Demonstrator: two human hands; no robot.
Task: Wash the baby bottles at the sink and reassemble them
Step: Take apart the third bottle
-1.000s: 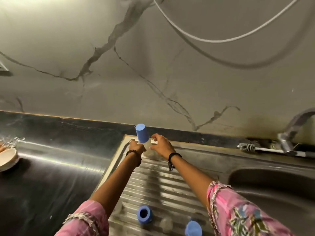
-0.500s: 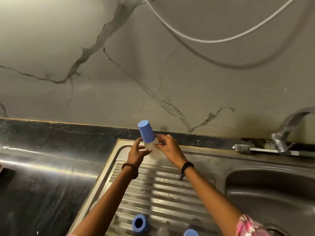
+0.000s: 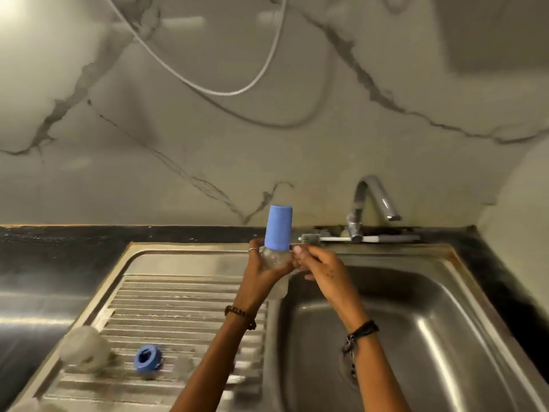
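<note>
My left hand [image 3: 261,272] grips a clear baby bottle [image 3: 274,258] with a tall blue cap [image 3: 278,227], held upright above the edge between drainboard and basin. My right hand [image 3: 320,270] pinches the bottle just under the cap from the right. A blue screw ring [image 3: 147,358] lies on the ribbed drainboard [image 3: 178,295]. Left of the ring lies a clear bottle body [image 3: 84,347], and a clear teat [image 3: 184,364] sits right of the ring. The sink basin [image 3: 416,322] is to the right.
A steel tap [image 3: 371,203] arches over the back of the basin, with a bottle brush [image 3: 335,239] lying on the ledge behind. A white cable [image 3: 225,92] hangs on the marble wall. Dark wet countertop [image 3: 44,263] lies left.
Both hands lifted the capped bottle off the back of the drainboard and carried it right toward the basin. The view swung right, bringing the tap and basin into sight.
</note>
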